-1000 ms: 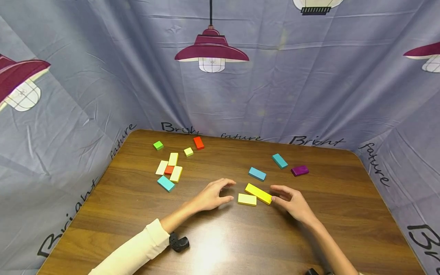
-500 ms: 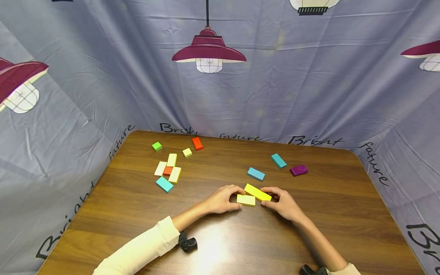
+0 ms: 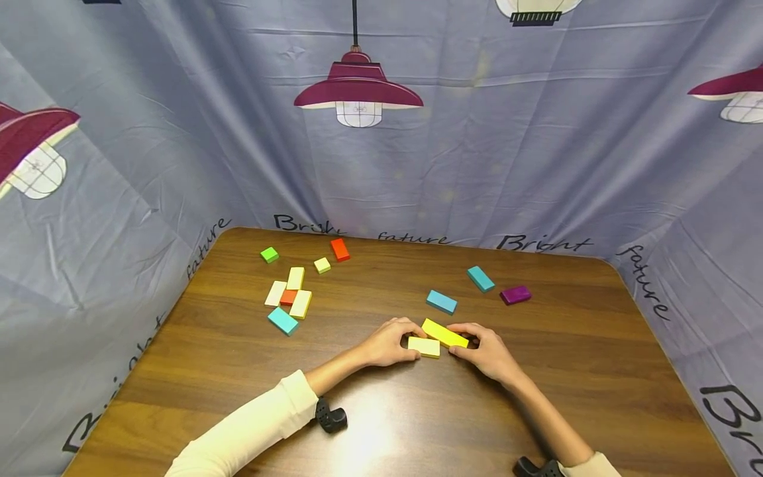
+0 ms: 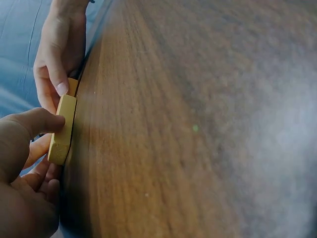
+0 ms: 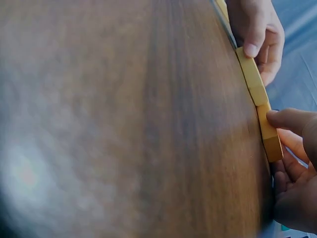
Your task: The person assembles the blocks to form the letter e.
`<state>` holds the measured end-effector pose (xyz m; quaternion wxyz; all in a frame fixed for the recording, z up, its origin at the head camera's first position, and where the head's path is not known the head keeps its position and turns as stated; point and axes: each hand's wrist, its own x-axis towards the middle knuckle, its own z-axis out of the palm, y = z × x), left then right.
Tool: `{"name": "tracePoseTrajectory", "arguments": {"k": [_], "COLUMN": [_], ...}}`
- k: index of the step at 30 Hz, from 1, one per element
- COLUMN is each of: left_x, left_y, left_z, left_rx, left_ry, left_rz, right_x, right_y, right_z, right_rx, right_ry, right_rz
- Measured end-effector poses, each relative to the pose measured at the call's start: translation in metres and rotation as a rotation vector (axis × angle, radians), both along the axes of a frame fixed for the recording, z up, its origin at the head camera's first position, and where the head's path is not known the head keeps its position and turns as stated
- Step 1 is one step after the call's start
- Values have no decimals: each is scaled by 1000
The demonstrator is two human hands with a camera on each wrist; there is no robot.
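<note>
On the wooden table my left hand [image 3: 390, 343] grips the left end of a short pale yellow block [image 3: 424, 348], thumb on the near side. My right hand [image 3: 485, 356] holds the right end of a longer bright yellow block [image 3: 440, 332] between thumb and fingers. The long block lies slantwise just behind the pale one, its far-left end near my left fingertips. In the left wrist view, the thumb presses the side of the pale block [image 4: 63, 129]. Seen from the right wrist, the two blocks line up end to end, the bright one [image 5: 269, 131] nearer.
Behind the hands lie two blue blocks [image 3: 442, 302] [image 3: 480, 279] and a purple block [image 3: 515, 295]. At the left, several cream blocks [image 3: 301, 304] surround a red one [image 3: 289, 297], beside a turquoise block [image 3: 283, 321]. Green [image 3: 269, 255], small yellow [image 3: 322, 265] and red [image 3: 340, 250] blocks lie farther back.
My left hand has moved right and taken hold of the pale yellow block. My right hand has shifted left and closed its fingers round the bright yellow block's end.
</note>
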<state>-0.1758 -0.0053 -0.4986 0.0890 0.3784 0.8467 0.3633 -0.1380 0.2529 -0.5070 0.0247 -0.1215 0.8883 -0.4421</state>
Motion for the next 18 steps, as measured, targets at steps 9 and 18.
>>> {"name": "tracePoseTrajectory", "arguments": {"k": [9,18], "left_x": [-9,-20], "left_y": [-13,-31], "left_z": [3,6], "left_rx": [71,111], "left_ry": [-74,-65], "left_rz": [19,99], "right_x": [1,2], "right_y": [0,0], "right_z": [3,1], "right_rx": [-3,-11], "right_ry": [-3,-21], "right_rz": [-1,21]}}
